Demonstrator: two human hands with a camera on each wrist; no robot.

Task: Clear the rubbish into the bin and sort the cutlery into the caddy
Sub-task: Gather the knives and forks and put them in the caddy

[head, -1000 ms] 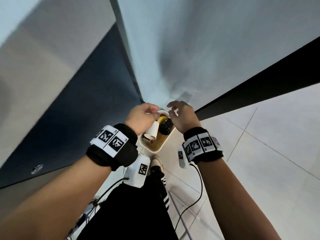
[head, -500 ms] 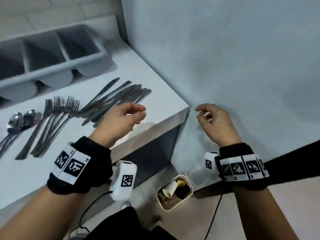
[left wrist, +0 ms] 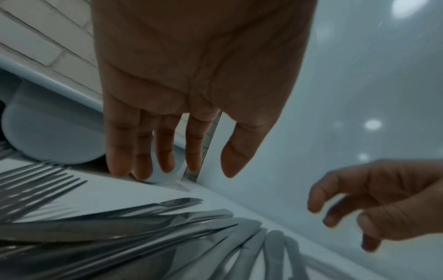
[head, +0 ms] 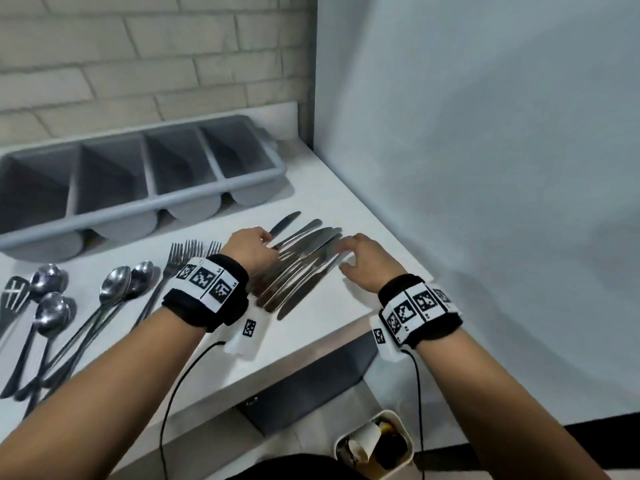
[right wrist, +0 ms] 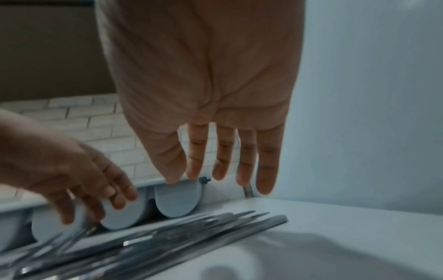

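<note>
A fan of several steel knives [head: 301,261] lies on the white counter [head: 329,202]. My left hand [head: 251,251] hovers over the knives' left side, fingers straight and holding nothing [left wrist: 165,151]. My right hand [head: 360,261] hovers at their right edge, fingers spread and empty [right wrist: 230,164]. Forks [head: 188,252] and spoons [head: 117,289] lie further left. The grey four-compartment caddy [head: 138,206] stands at the back, its compartments bare. On the floor below, the small white bin [head: 408,455] holds a paper cup [head: 363,441] and other rubbish.
A pale wall [head: 485,168] closes the counter's right side and a brick wall [head: 138,64] the back. The counter's front edge [head: 311,351] runs diagonally, with a dark cabinet [head: 304,386] beneath. Cables hang from both wristbands. A slotted utensil [head: 14,296] lies at far left.
Both hands rose from the bin on the floor, where the left let go of a paper cup, and came over the knives on the counter. The view swung up to the counter.
</note>
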